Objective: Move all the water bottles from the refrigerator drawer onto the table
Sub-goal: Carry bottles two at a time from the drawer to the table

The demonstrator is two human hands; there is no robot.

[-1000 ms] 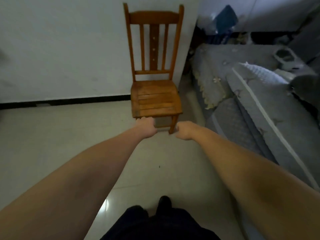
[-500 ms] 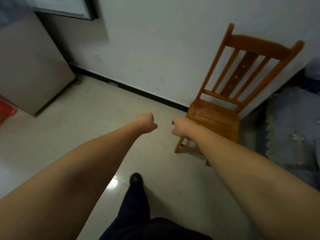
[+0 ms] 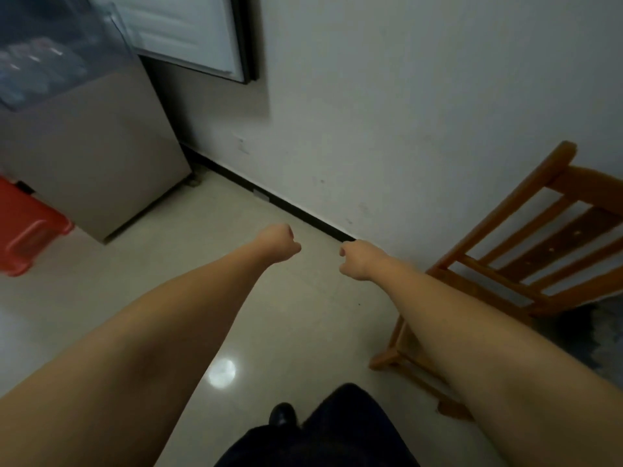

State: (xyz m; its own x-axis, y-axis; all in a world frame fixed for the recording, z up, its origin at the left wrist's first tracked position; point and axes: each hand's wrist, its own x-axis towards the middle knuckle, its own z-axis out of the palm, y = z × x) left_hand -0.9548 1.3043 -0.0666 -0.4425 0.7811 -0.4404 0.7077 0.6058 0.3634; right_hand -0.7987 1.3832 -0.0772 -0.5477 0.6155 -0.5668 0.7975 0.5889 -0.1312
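Pale floor tiles run to the refrigerator drawer [image 3: 50,59] at upper left, its water bottles [image 3: 33,67] blurred inside. Your left hand [image 3: 278,242] and right hand [image 3: 357,259] are fisted, empty. Step close, uncurl, then grip one bottle mid-body.

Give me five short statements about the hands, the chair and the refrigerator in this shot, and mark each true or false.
1. Both hands, left hand and right hand, are curled into fists and hold nothing. True.
2. The wooden chair stands on the person's left. False: it is on the right, by the wall.
3. The left hand grips a water bottle. False: it is empty.
4. A red plastic crate sits on the floor beside the refrigerator. True.
5. The right hand rests on the chair. False: it hangs in the air, apart from it.
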